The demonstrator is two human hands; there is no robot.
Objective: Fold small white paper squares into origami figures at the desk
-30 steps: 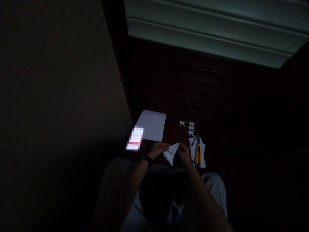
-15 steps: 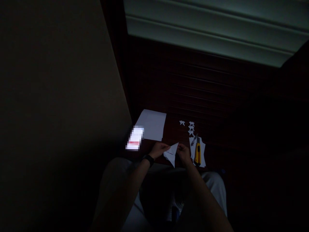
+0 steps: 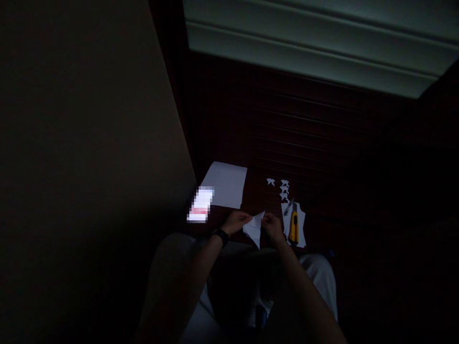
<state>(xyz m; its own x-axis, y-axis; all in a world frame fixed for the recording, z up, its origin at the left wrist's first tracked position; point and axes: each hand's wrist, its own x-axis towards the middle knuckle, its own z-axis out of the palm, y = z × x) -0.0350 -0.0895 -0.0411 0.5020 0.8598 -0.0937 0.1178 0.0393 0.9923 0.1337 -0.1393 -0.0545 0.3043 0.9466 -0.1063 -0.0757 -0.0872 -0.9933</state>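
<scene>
A folded piece of white paper (image 3: pixel 254 230) with pointed corners is held up between my two hands, over the near edge of the dark table. My left hand (image 3: pixel 236 221) pinches its upper left side; a dark band circles that wrist. At its upper right edge, the fingers of my right hand (image 3: pixel 273 226) are closed on the paper. Right of that hand, a yellow utility knife (image 3: pixel 293 228) and a small slim tool with a silvery blade (image 3: pixel 289 207) rest on white paper pieces (image 3: pixel 302 224).
White paper sheets (image 3: pixel 229 184) lie at the table's back left, with a bright, blurred-out phone-like screen (image 3: pixel 201 205) overlapping their corner. Several small folded paper figures (image 3: pixel 284 189) sit at the back right. A wall (image 3: pixel 107 119) rises on the left. The room is dim.
The right hand's fingers have shifted slightly left along the paper's edge, and the paper has tilted a little. The left hand stays in place.
</scene>
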